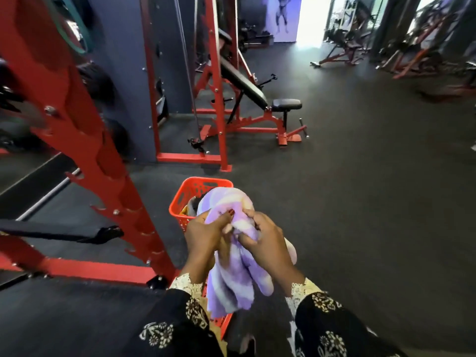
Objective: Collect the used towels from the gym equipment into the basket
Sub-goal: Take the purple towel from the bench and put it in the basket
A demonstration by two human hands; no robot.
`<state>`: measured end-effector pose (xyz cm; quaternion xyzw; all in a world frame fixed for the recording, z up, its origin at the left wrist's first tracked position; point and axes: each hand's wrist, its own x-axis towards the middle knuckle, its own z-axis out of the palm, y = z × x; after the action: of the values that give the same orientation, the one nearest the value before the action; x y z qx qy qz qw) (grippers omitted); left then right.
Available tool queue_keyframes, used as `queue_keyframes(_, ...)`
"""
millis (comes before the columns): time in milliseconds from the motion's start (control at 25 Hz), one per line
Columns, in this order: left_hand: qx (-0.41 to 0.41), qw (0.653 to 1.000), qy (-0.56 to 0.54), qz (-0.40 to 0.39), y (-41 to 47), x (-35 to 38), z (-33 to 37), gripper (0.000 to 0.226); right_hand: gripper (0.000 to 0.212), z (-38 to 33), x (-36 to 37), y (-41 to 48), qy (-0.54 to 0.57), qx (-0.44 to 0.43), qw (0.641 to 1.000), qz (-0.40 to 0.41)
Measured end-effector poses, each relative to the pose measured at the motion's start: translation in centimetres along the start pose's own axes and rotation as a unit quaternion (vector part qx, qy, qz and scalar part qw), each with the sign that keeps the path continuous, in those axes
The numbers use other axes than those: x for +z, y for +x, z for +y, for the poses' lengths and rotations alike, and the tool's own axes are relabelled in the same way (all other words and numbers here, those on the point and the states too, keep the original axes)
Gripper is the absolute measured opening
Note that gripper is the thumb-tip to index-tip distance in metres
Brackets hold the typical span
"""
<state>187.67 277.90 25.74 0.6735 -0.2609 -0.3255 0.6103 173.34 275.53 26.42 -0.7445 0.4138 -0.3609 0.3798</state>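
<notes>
Clamping the towel (233, 276), left hand (203, 235) and right hand (269, 237) hover over the cloth-holding basket (178, 202).

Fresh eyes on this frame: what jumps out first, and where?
The fluffy purple-and-white striped towel at bottom centre, gripped by both the left hand and right hand. Under it on the dark floor sits a red perforated plastic basket with some cloth inside. A red steel rack upright slants across the left; a black padded incline bench stands beyond.
</notes>
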Motion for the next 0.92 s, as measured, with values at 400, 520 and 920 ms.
queue_keyframes(400,-0.058,0.996,0.002,0.063,29.0,10.6,1.6,0.024,0.096,10.6,3.9,31.7,-0.14,0.034,0.977,-0.16)
queue_keyframes(520,-0.062,0.993,0.028,0.097,35.2,10.9,2.6,0.016,0.089,11.6,6.7,39.0,-0.122,-0.002,0.98,-0.157)
queue_keyframes(920,-0.108,0.966,0.034,0.233,53.6,9.8,0.2,0.011,0.078,18.6,19.2,57.8,-0.043,-0.033,0.948,-0.315)
